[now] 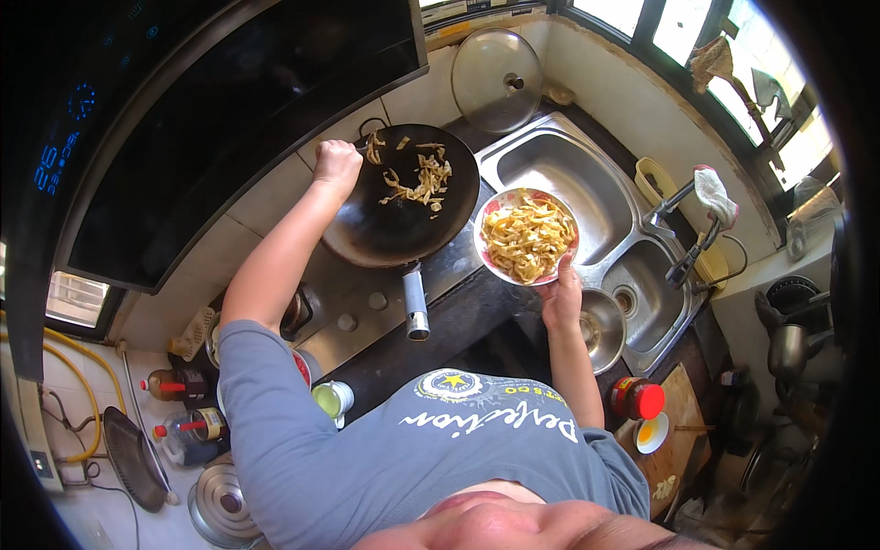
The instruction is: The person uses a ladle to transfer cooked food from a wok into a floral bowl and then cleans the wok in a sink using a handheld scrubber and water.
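A dark wok (362, 225) with a long metal handle (414, 302) sits on the stove, holding scattered pale, browned strips of food (426, 183). My left hand (337, 167) is closed at the wok's back-left rim on a utensil (371, 148), whose head is among a few strips; its shape is hard to make out. A patterned bowl (525, 240) heaped with yellowish strips rests in my right hand (561, 291), gripped at its lower right side, just right of the wok and beside the sink.
A double steel sink (553, 165) with a tap (669, 202) and metal bowl (600, 335) is at right. A glass lid (495, 82) leans behind. A red-lidded jar (639, 396), small bowl (650, 434) and cutting board (676, 472) are lower right; bottles (188, 438) lower left. A range hood (211, 110) overhangs.
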The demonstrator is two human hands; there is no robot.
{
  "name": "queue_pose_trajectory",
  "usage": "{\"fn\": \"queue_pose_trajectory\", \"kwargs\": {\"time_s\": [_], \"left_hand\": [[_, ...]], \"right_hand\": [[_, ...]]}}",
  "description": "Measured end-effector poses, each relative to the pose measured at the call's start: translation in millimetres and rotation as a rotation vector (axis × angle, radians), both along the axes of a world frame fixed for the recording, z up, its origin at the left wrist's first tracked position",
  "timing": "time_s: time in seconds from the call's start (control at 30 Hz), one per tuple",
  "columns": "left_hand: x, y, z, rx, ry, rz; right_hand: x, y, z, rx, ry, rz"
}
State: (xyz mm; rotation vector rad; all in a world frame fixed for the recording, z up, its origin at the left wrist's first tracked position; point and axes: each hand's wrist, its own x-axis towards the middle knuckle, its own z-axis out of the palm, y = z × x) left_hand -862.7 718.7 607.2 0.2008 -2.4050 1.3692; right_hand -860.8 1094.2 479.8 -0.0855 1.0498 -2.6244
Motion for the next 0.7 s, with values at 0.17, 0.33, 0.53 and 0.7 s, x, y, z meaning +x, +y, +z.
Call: {"fn": "queue_pose_trajectory", "kwargs": {"time_s": [0.17,0.33,0.53,0.7], "left_hand": [[-8,30,-8,-0.138,-0.083,-0.051],[5,63,-5,-0.143,-0.156,-0.305],[1,32,22,-0.034,-0.197,0.046],[-15,22,21,-0.019,-0.274,0.055]], "right_hand": [[5,9,1,-0.006,0.004,-0.005],[6,14,0,0.001,0.004,0.01],[9,16,1,-0.025,0.008,0.011],[15,16,6,-0.021,-0.004,-0.015]]}}
